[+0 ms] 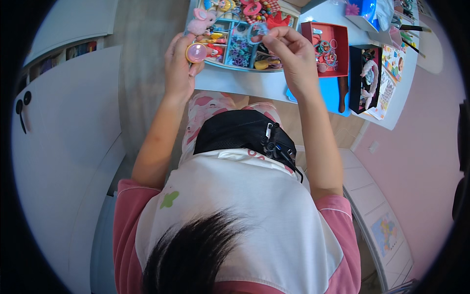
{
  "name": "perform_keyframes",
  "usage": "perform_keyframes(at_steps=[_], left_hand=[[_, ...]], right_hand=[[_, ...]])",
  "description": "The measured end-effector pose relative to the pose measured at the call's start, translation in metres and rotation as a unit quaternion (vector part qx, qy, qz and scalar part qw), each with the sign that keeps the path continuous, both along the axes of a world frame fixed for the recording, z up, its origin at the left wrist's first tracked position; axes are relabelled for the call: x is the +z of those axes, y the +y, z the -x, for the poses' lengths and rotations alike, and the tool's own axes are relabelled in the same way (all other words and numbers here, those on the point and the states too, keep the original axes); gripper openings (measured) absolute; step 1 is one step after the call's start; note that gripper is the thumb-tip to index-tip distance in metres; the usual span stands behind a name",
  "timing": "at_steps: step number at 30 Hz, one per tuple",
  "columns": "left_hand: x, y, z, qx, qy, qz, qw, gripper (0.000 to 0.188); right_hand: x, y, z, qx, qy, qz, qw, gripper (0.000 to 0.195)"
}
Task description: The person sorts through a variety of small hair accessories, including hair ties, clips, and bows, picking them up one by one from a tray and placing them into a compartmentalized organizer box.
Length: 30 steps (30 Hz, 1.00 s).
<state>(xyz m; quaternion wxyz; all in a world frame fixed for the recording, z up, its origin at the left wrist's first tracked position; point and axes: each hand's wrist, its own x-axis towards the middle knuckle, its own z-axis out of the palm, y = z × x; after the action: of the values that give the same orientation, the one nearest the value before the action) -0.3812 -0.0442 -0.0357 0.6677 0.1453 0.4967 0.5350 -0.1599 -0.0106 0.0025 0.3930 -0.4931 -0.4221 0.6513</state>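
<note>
My left hand (180, 64) grips a small round pink item with a yellow rim (196, 53), and a pink plush animal (202, 22) sits just above its fingers. My right hand (293, 47) pinches a light blue hair tie (253, 35) between thumb and fingers. Both hands are over a blue-edged compartment tray (235, 67). Purple and teal small pieces (240, 51) fill one compartment; yellow and red hair clips lie in others. A red bow (278, 20) and strings of beads lie towards the tray's far side.
Right of the tray stands a red box (341, 51) of hair ties. Beside it a black box (354, 88) holds a fluffy pink band (374, 79). A brown-handled item (343, 93) lies on a blue board (328, 92). The white table's edge (235, 84) runs before my lap.
</note>
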Motion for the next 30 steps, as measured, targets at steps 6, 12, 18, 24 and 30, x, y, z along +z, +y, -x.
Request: perform_keyframes(at_steps=[6, 12, 18, 24, 30], left_hand=[[-0.003, 0.0, 0.002, 0.002, -0.006, 0.004, 1.0, 0.028], [-0.003, 0.002, 0.002, 0.012, -0.001, 0.015, 1.0, 0.025], [0.0, 0.002, 0.003, 0.002, 0.01, 0.015, 1.0, 0.028], [-0.001, 0.003, 0.005, -0.001, 0.007, 0.004, 1.0, 0.031], [0.0, 0.003, 0.005, 0.002, -0.007, 0.013, 1.0, 0.025]], right_hand=[[0.025, -0.018, -0.025, -0.101, 0.232, 0.089, 0.963, 0.004], [0.03, -0.032, -0.052, -0.171, 0.037, -0.084, 0.981, 0.014], [0.005, -0.035, -0.079, -0.267, -0.105, -0.136, 0.948, 0.009], [-0.025, -0.03, -0.083, -0.09, -0.554, -0.279, 0.779, 0.023], [-0.059, 0.017, -0.061, -0.002, -0.71, -0.393, 0.584, 0.015]])
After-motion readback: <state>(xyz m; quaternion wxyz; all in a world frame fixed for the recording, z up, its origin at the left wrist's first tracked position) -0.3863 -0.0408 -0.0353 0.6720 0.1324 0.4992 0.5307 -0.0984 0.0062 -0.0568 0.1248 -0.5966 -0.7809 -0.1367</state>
